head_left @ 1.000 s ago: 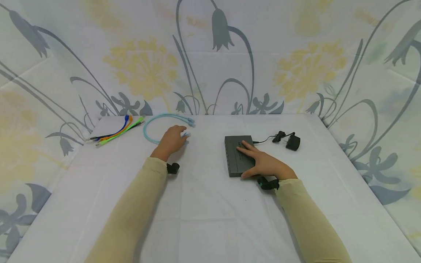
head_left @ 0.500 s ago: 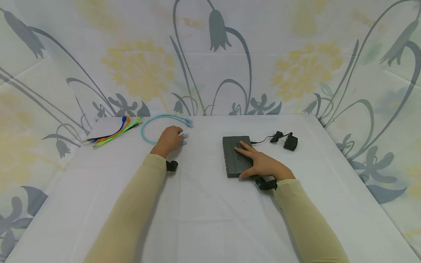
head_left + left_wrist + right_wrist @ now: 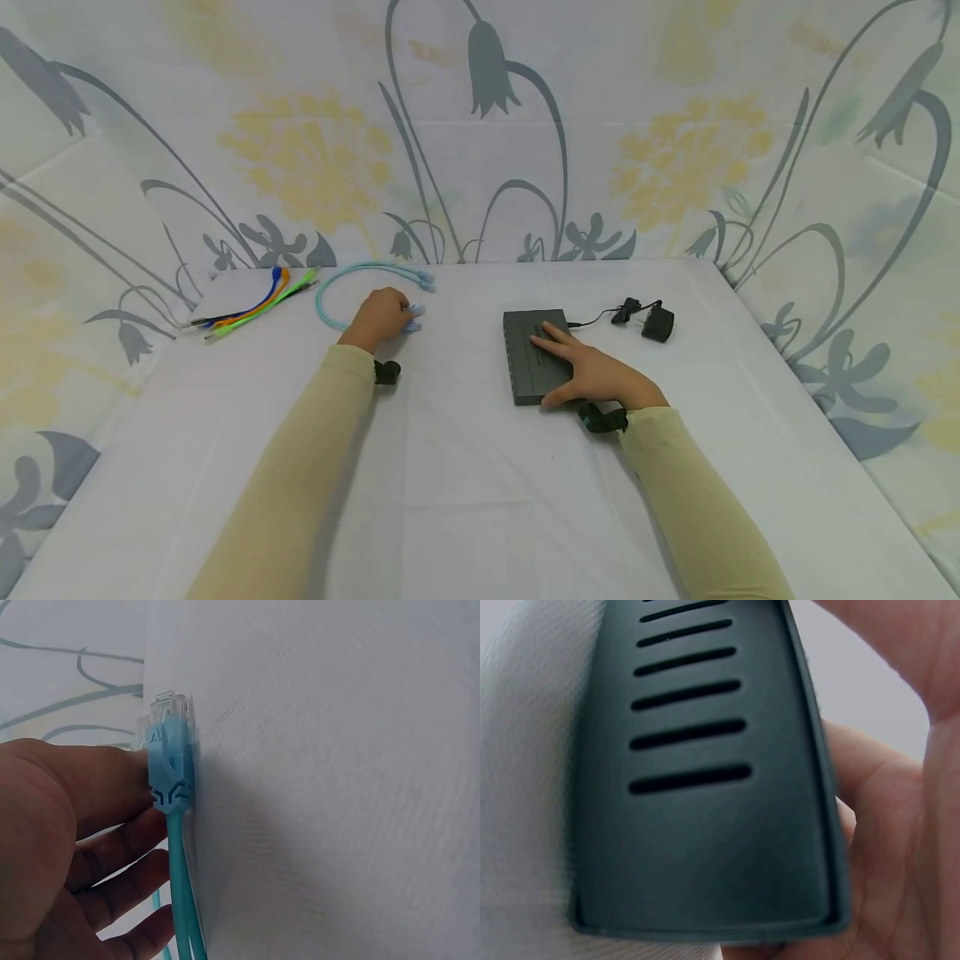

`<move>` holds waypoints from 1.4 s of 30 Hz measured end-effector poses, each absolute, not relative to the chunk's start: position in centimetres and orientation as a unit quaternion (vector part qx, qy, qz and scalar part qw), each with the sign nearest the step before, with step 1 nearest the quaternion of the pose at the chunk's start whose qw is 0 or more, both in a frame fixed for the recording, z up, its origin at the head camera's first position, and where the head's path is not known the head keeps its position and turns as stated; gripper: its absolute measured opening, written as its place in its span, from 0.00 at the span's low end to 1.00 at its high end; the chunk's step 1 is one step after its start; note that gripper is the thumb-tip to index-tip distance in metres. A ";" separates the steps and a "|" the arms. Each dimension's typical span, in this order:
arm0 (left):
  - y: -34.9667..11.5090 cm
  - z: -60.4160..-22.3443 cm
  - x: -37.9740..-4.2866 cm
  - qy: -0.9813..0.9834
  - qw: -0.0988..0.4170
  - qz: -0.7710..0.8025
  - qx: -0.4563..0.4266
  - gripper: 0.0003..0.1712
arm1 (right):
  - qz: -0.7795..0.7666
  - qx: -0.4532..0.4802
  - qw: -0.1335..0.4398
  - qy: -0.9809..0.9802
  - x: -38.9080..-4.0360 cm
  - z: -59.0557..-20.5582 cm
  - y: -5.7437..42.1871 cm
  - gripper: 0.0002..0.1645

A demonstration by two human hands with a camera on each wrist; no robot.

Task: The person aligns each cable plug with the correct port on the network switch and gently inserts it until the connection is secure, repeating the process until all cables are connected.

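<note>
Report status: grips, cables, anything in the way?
Left grip touching light-blue Ethernet plug; cables curved on table. Right grip spread over network switch. Power adapter right of switch, seemingly out of the way.

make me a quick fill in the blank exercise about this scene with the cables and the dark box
1. The left hand is at the plug end of a light ____ cable.
2. The right hand touches the dark box with its fingers ____ apart, not closed together.
3. In the head view, the power adapter lies to the ____ of the dark box.
4. The multicoloured bundle has blue, green, black and ____ cables.

Missing words: blue; spread; right; orange
</note>
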State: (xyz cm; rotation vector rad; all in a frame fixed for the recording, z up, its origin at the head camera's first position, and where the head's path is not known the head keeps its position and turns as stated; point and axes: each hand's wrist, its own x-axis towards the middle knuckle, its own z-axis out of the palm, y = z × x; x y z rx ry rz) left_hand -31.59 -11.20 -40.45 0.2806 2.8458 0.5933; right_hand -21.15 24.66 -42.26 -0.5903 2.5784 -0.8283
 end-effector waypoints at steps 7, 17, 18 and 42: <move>-11.2 -40.6 -31.6 0.970 0.099 0.194 0.103 0.20 | -0.294 -0.210 0.183 0.914 -21.2 -42.3 24.7 0.65; -10.8 -40.6 -31.5 0.971 0.081 0.194 0.111 0.19 | -0.288 -0.205 0.188 0.916 -21.0 -42.0 24.7 0.65; -10.8 -40.6 -31.6 0.971 0.078 0.193 0.113 0.19 | -0.288 -0.203 0.188 0.917 -21.0 -42.0 24.7 0.65; -9.8 -40.0 -31.0 0.974 0.058 0.170 0.138 0.16 | -0.292 -0.205 0.186 0.915 -21.1 -42.0 24.6 0.65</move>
